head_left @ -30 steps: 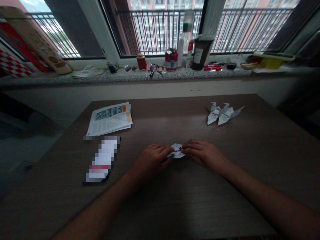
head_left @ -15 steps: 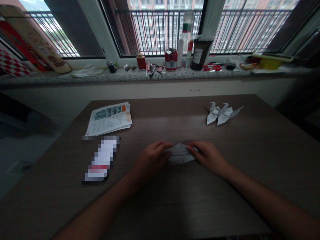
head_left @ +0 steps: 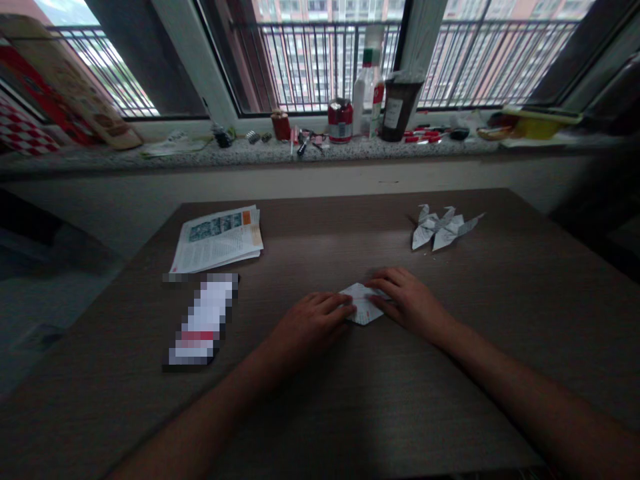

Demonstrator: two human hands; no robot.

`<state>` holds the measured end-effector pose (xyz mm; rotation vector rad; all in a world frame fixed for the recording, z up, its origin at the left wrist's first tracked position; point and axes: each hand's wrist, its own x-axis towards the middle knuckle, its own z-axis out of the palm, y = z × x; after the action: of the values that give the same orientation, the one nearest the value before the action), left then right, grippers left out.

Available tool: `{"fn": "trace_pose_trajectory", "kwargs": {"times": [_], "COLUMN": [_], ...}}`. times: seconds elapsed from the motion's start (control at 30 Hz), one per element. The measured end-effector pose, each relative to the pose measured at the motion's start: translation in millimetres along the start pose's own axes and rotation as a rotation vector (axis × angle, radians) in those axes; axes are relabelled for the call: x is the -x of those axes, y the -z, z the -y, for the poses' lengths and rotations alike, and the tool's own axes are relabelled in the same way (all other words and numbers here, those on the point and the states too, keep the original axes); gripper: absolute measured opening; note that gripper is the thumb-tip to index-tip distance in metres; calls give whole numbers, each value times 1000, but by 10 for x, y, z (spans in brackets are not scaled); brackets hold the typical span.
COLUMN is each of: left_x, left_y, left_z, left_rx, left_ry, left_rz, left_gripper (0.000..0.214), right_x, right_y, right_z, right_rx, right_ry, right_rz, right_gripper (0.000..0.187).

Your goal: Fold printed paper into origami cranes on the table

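A small folded piece of printed paper [head_left: 363, 311] lies on the brown table in front of me, roughly diamond-shaped. Over its left corner my left hand [head_left: 320, 320] rests with fingers stretched out flat; the thumb is hidden. My right hand [head_left: 407, 299] touches the right side, its fingers apart and lying on the paper. Farther back on the right stand folded paper cranes [head_left: 440, 228], close together.
Printed sheets [head_left: 220, 240] lie stacked at the back left, with a pixelated phone [head_left: 203, 323] nearer me. Along the windowsill [head_left: 190, 157] stand a red can [head_left: 341, 121], a dark cup [head_left: 399, 110], bottles and small items.
Both hands have gone from pinching the paper's sides to lying with fingers stretched over it. The paper now rests flatter, with more of its face showing.
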<state>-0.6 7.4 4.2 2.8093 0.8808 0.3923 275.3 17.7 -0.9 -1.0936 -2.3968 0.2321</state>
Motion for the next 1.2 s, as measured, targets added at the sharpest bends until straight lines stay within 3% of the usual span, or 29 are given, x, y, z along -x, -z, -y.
{"fn": "trace_pose_trajectory", "kwargs": {"times": [0.1,0.17,0.4,0.73,1.2], "left_x": [1,-4,-69,-125,-215], "left_y": [0,-12,-79,-137,-138], "left_z": [-2,-2,-15,-51,-92], "left_rx": [14,13,-17,98,288], "left_ry": [8,9,38,148,298], "left_rz": [-19,-29,-66,-175,-218], "left_gripper": [33,33,25,7,2], "right_x": [28,50,67,90,29], "right_y": [78,95,52,65,-85], "right_z": [-13,-17,14,98,142], "right_rx": [-28,-42,-69,-152,-214], "right_ry": [158,182,203,84,-108], "right_rz": [143,196,164,160,18], "right_gripper": [25,27,21,13,3]}}
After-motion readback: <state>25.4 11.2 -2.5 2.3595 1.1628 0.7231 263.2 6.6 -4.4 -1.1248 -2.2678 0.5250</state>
